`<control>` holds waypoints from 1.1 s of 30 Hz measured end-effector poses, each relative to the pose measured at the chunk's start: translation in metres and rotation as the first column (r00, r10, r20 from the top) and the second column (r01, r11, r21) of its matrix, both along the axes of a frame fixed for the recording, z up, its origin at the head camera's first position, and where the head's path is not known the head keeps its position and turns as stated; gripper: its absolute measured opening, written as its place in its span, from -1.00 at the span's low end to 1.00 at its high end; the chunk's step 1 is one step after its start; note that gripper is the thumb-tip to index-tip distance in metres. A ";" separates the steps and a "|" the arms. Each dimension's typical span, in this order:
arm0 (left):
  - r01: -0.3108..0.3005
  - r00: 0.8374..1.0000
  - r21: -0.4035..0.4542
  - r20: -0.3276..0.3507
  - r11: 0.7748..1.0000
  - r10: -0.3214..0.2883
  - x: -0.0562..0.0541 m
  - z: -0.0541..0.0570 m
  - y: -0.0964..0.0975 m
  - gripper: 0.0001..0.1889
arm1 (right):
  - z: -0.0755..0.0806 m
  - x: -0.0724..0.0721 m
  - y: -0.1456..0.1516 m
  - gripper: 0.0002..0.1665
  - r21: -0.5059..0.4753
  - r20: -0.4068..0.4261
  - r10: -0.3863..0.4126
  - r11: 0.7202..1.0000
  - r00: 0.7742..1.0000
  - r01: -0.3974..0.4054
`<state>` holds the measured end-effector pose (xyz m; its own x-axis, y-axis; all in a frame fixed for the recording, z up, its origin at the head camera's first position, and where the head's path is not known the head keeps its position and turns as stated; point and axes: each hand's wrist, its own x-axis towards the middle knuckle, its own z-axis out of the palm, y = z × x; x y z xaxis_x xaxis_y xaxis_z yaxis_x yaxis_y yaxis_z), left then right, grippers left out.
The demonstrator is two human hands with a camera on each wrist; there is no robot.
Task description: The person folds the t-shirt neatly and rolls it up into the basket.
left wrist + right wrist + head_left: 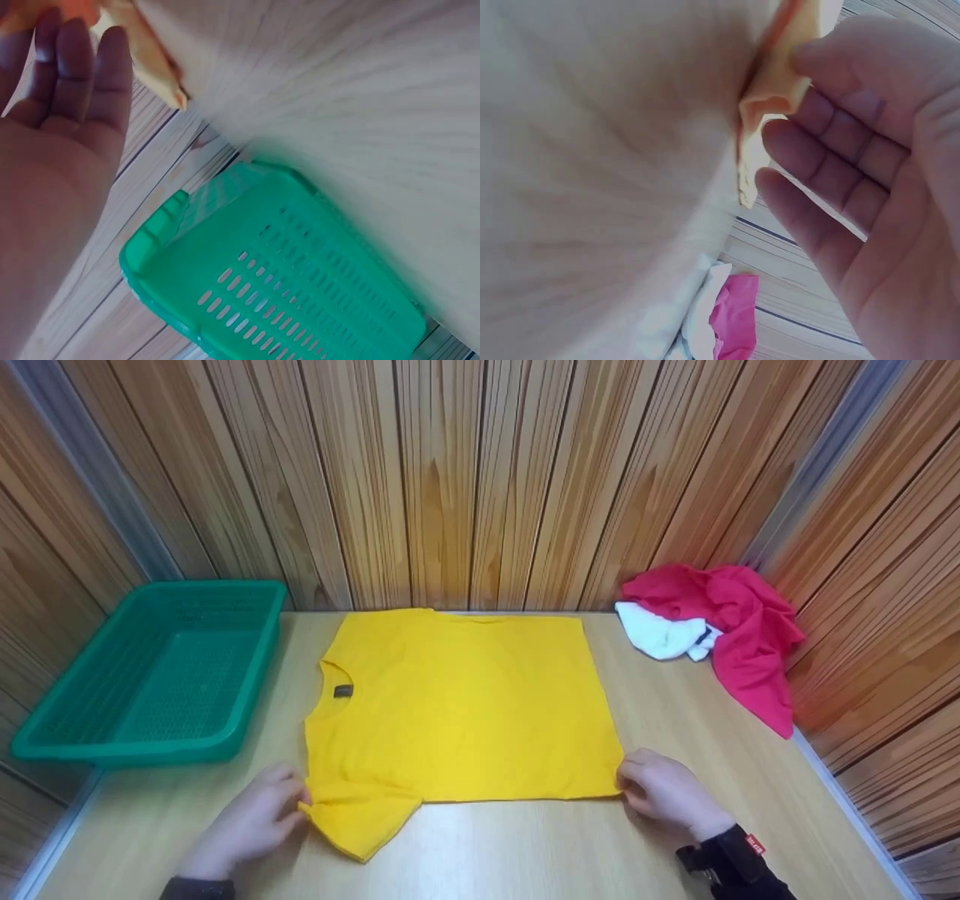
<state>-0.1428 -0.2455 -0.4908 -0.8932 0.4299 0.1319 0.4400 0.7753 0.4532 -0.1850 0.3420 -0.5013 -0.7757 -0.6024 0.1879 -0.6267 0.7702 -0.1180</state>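
Note:
A yellow T-shirt (480,705) lies spread sideways on the table, its collar with a dark label to the left and its hem to the right. The near sleeve (364,817) sticks out toward me at the lower left. My left hand (255,817) pinches the shirt at the shoulder edge beside that sleeve. At the near hem corner, my right hand (664,791) pinches the cloth between thumb and fingers. The right wrist view shows the thumb and curled fingers of the right hand (855,150) at the shirt's edge (784,67).
A green plastic basket (232,712) with slotted walls stands at the left. Crumpled red cloth (750,637) and white cloth (656,630) lie together at the back right. Wood-panelled walls (442,487) close off the table (480,855) at the back and both sides.

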 end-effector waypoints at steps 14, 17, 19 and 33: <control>0.016 0.989 0.198 -0.149 0.980 0.014 -0.004 0.014 0.002 -0.70 | 0.007 0.003 0.000 -0.69 -0.078 -0.112 0.023 0.996 0.993 -0.032; 0.000 0.994 0.200 -0.111 0.980 0.023 -0.007 0.016 0.003 -0.75 | 0.009 0.002 0.001 -0.70 -0.078 -0.112 0.015 0.997 0.994 -0.024; -0.011 0.995 0.194 -0.093 0.981 0.029 -0.010 0.017 0.005 -0.77 | 0.010 0.001 0.000 -0.71 -0.077 -0.103 0.007 0.997 0.995 -0.015; -0.163 0.985 0.212 -0.024 0.964 0.172 -0.027 0.015 0.018 -0.79 | 0.015 -0.005 -0.007 -0.78 -0.081 -0.051 -0.135 0.988 0.990 0.130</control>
<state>-0.1697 -0.2275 -0.4762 -0.9420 0.2337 0.2409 0.3336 0.7300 0.5964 -0.1896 0.3349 -0.4864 -0.8346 -0.4770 0.2754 -0.5270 0.8369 -0.1476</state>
